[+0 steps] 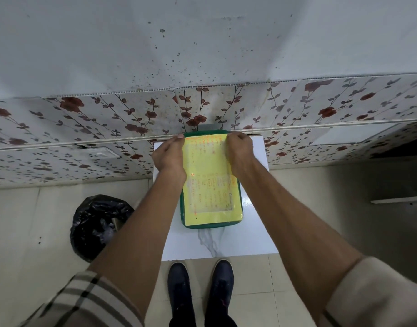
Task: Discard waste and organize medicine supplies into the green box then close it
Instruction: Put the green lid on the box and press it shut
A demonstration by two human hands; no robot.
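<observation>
The green box (211, 225) lies on a small white marble-look table (238, 241), its lid down and covered by a yellow label with orange print (209, 185). My left hand (169, 156) grips the lid's far left corner. My right hand (240, 152) grips the far right corner. Both sets of fingers curl over the box's far edge next to the wall. No loose medicine supplies show on the table.
A bin lined with a black bag (98, 225) stands on the tiled floor left of the table. A floral-tiled wall (320, 109) rises right behind the box. My dark shoes (200, 291) stand at the table's near edge.
</observation>
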